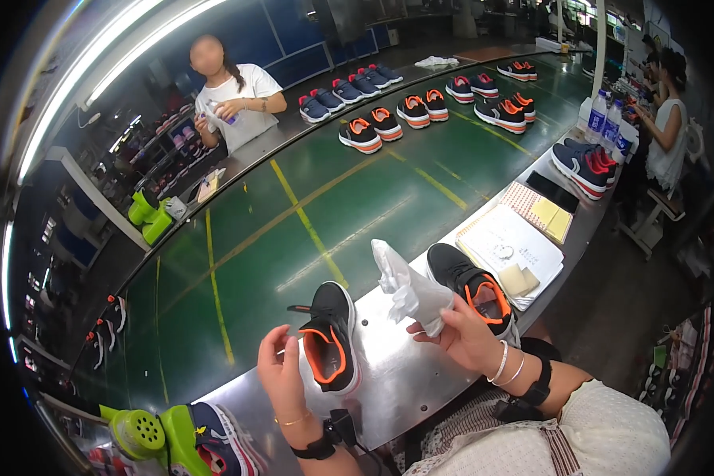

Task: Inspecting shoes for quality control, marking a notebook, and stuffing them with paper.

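My right hand [464,337] grips a bundle of crumpled white paper [408,289], held upright over the metal ledge. Just left of a black shoe with an orange lining [331,341], my left hand [282,365] is raised with fingers loosely bent and thumb apart. Nothing shows in it. That shoe lies on the ledge, its opening toward me and its toe pointing away. Behind my right hand rests a second black shoe [456,266], also lined in orange and partly covered by the hand and paper.
A green conveyor belt [254,270] carries several pairs of shoes [412,111] at its far side. Notebooks [508,246], a dark phone [553,190] and bottles [603,119] lie right. A green machine [139,432] holds a navy shoe [218,444] near left. A co-worker [238,103] stands across.
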Demonstrator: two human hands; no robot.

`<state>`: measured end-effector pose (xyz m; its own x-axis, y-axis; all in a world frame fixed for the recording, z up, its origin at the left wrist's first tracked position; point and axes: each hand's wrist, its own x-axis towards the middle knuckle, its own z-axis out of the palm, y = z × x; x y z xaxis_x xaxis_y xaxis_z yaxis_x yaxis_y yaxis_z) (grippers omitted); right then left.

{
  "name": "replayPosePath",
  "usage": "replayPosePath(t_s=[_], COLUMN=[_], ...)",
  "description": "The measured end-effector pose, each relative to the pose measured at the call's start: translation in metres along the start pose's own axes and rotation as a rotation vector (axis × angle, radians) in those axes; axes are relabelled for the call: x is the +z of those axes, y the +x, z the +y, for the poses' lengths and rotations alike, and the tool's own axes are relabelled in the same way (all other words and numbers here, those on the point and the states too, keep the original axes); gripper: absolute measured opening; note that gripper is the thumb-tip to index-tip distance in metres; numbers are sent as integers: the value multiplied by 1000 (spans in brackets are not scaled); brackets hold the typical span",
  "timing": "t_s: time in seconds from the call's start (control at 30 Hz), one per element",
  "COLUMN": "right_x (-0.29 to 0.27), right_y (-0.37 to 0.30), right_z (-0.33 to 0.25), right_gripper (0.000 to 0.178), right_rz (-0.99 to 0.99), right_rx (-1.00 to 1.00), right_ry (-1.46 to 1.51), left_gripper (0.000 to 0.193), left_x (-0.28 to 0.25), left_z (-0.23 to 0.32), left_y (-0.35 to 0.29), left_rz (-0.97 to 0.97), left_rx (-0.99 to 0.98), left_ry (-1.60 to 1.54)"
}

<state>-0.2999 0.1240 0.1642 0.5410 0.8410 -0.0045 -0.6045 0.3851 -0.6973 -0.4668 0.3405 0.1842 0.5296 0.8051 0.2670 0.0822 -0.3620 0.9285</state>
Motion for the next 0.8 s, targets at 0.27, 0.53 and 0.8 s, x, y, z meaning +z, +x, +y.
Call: replayPosePath(t_s=[0.27,0.53,0.8], right_x=[-9,0,-6], right_y=[-18,-20,-15], right_z=[1,-27,-18], right_gripper=[70,50,40], right_rz=[-320,-136,-41], right_rx=[-463,5,-96], right_ry=[-811,-538,-481], left_gripper=[52,47,31], left_x=[81,85,84], left_z=[63,58,49], left_y=[-47,-46,-54], left_rz=[-446,-575,-398], left_rx=[-57,-115,-129], left_ry=[-469,-388,-154])
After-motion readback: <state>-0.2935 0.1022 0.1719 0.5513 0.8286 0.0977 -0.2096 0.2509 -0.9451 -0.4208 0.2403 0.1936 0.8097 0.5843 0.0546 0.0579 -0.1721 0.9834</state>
